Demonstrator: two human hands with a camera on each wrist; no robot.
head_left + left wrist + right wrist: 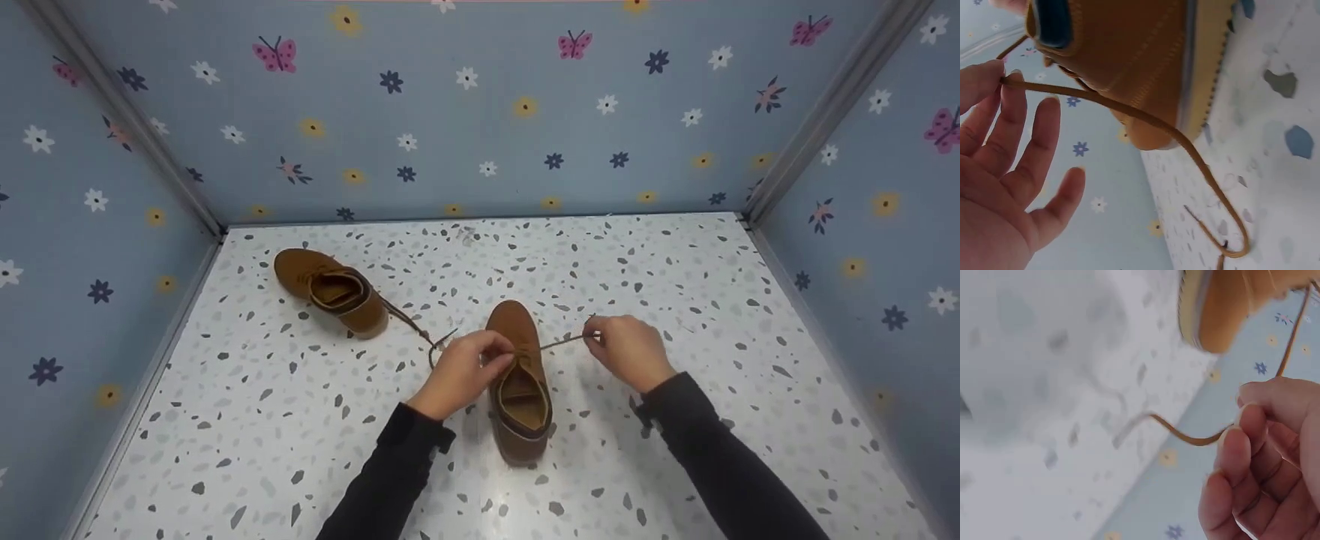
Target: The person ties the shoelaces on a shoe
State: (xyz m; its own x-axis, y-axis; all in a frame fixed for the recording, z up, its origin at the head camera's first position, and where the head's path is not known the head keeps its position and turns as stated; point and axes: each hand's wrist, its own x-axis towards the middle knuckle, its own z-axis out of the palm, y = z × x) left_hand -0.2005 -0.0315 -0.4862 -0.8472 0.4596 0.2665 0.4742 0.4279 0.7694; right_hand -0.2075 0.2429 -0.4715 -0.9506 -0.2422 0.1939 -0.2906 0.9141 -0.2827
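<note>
beyond the left hand (459, 371), another brown shoe (331, 291), laces (406, 319) loose

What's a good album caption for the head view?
Left hand and right hand pinch the lace of a brown shoe; another shoe stands to its left on the speckled surface.

Booth-like space: flowered panels (442, 176), speckled surface (300, 427)
</note>
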